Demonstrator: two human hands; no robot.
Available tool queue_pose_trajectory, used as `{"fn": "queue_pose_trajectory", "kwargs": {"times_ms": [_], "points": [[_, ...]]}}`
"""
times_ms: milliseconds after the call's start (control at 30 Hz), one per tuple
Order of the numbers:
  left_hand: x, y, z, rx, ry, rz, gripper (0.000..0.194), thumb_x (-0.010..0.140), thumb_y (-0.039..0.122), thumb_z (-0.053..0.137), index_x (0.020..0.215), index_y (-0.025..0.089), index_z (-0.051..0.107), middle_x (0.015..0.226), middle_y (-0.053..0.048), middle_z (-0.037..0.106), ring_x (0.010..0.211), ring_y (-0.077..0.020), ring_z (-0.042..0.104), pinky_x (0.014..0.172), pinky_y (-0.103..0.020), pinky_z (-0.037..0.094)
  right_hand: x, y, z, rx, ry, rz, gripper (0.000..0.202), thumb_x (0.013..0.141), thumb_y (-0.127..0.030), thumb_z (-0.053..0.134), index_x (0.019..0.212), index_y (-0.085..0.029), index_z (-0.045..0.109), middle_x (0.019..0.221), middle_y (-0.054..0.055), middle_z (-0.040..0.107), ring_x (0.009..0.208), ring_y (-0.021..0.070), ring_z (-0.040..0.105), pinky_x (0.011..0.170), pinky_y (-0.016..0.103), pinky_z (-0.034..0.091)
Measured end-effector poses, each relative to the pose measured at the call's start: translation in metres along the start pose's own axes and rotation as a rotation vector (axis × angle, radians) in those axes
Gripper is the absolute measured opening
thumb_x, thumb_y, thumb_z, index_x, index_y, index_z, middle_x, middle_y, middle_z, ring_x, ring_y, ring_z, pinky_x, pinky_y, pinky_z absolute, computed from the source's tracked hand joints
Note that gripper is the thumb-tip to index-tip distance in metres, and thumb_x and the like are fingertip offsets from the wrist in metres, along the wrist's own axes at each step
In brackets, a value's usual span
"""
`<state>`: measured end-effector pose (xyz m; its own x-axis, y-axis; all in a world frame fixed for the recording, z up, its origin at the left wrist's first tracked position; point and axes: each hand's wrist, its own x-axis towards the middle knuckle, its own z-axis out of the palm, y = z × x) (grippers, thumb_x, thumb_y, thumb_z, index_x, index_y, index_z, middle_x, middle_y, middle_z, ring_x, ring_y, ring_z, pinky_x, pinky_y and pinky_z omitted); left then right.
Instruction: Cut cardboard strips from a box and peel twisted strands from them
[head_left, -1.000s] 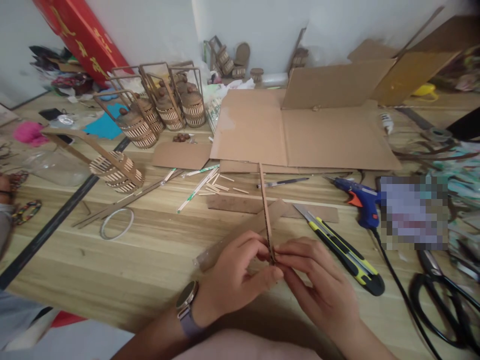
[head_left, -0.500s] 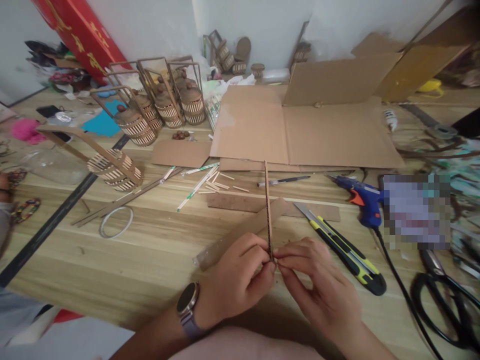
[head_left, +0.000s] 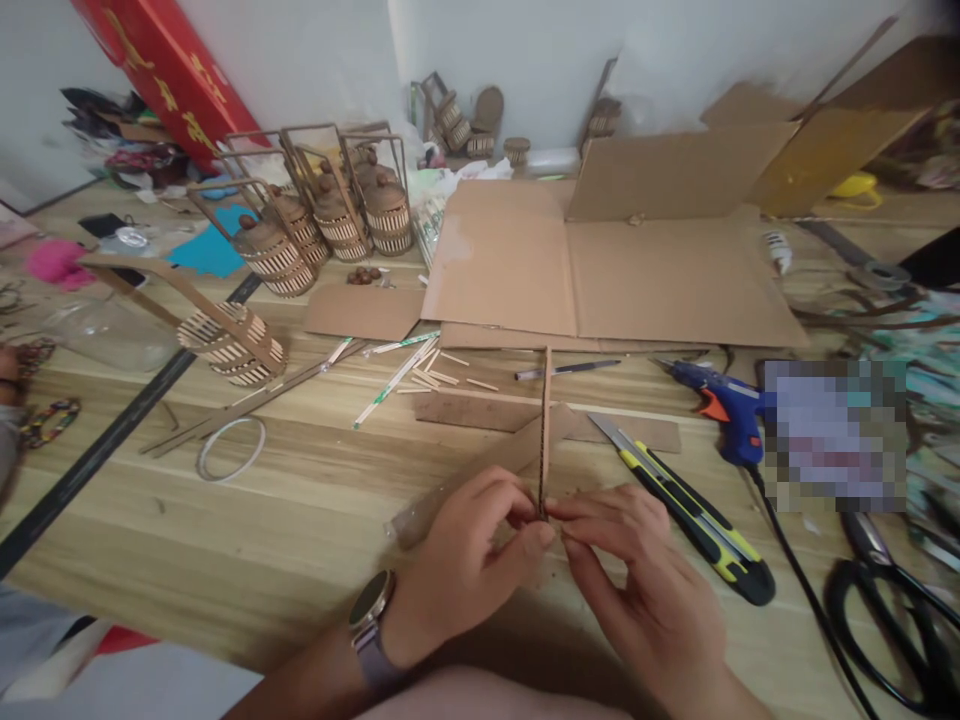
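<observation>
A narrow cardboard strip [head_left: 547,420] is held edge-up, its far end pointing away toward the large cardboard. My left hand [head_left: 480,560], with a watch on its wrist, pinches the strip's near end between thumb and fingers. From the other side, my right hand [head_left: 637,570] has its fingers pressed together at the same near end. Flat cardboard strips [head_left: 480,412] lie beyond my hands. To the right of them rests a yellow and black cutter [head_left: 690,515] with its blade out. A pen [head_left: 592,366] lies behind the strip.
Several small baskets [head_left: 274,258] with tall handles stand at the back left. Large cardboard [head_left: 495,260] covers the back middle. On the right are a blue glue gun [head_left: 739,405], its cable and black scissors [head_left: 885,620]. Small sticks [head_left: 442,375] lie mid-table. Part of another person [head_left: 11,420] shows at far left.
The far end of the held strip has shifted slightly right and nearer. Both hands keep hold at its near end, and the view has moved a little.
</observation>
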<state>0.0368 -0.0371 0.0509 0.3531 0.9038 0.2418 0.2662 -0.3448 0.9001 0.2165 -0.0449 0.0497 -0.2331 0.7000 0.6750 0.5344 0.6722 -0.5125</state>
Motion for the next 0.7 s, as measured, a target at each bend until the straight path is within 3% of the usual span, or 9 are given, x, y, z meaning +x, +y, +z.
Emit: {"fn": "queue_pose_trajectory", "kwargs": {"times_ms": [300,533,700], "points": [[-0.0008,-0.0008,0.0034,-0.001,-0.010,0.039,0.011,0.090,0.012,0.054,0.083,0.019,0.057,0.093,-0.002,0.064,0.088,-0.0127,0.061,0.081,-0.022,0.048,0.0003,0.0006,-0.0008,-0.060,-0.014,0.048,0.017,0.090,-0.009,0.053,0.095,-0.026,0.054,0.084,-0.003,0.075,0.074,0.0144,0.070,0.075,0.034,0.048],[0.0008,0.0008,0.0020,-0.032,-0.019,-0.076,0.014,0.093,0.027,0.059,0.082,0.018,0.059,0.090,-0.002,0.063,0.085,-0.0140,0.062,0.076,-0.023,0.047,-0.0019,-0.0001,0.0013,-0.042,-0.023,0.019,0.017,0.090,-0.008,0.053,0.096,-0.023,0.054,0.086,-0.001,0.074,0.081,0.0132,0.070,0.081,0.033,0.047],[0.0019,0.0014,0.0020,-0.035,-0.016,-0.036,0.016,0.096,0.020,0.052,0.082,0.018,0.058,0.092,-0.003,0.063,0.086,-0.0130,0.061,0.077,-0.022,0.047,-0.0034,0.0016,0.0039,-0.076,-0.004,0.014,0.011,0.092,-0.016,0.060,0.099,-0.024,0.058,0.089,0.001,0.075,0.084,0.0165,0.070,0.080,0.035,0.047]]}}
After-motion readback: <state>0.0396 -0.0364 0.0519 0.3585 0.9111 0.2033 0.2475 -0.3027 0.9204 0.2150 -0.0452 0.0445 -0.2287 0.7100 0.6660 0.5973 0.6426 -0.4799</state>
